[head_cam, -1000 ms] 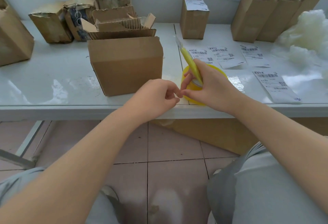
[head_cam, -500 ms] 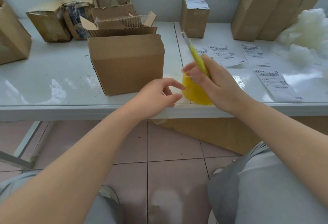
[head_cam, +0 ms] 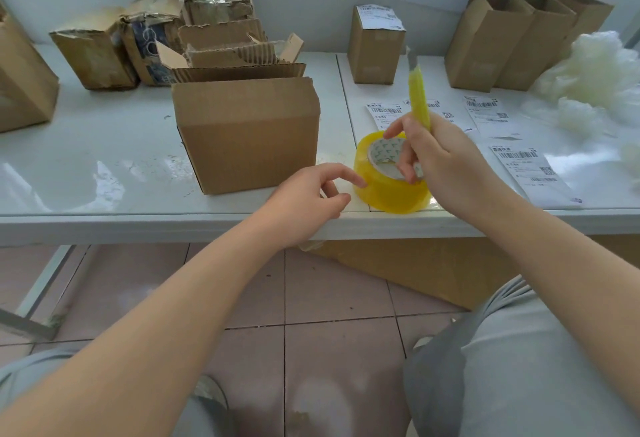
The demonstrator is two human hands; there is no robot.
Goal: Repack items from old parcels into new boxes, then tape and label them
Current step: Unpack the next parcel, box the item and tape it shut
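Gripping a yellow utility knife [head_cam: 419, 97] upright in the right hand [head_cam: 450, 166], long axis running up and slightly away toward the back wall, blade end uppermost, with the lower fingers [head_cam: 406, 163] of that same hand hooked down into the cardboard core of the yellow tape roll [head_cam: 388, 187]. Lying flat at the near edge of the tabletop [head_cam: 104, 166], core opening facing up, just right of the new carton [head_cam: 247, 131] and parted from it by a narrow gap. Reaching in from the left with the left hand [head_cam: 306, 199], holding nothing, fingers loosely curled, index tip touching the roll's left wall and thumb just below it; placed directly left of the roll and nearer its outer wrap than the right hand. Probably hunting for the loose tape end on that wall, judging by the pose; cannot make out the end itself. Most likely calling next for a pull of tape leftward over the carton, long axis left to right, top flaps seemingly folded shut, contents hidden. Standing right behind it, a torn corrugated parcel [head_cam: 239, 55] with flaps up, inside not visible. Farther back on the left, battered old parcels [head_cam: 93, 52]; at back centre, a small labelled box [head_cam: 375, 52]; at back right, upright open-topped cartons [head_cam: 485, 45], interiors unseen. Spread over the right side, printed shipping labels [head_cam: 530, 173] and a heap of white fibre filling [head_cam: 595, 73].
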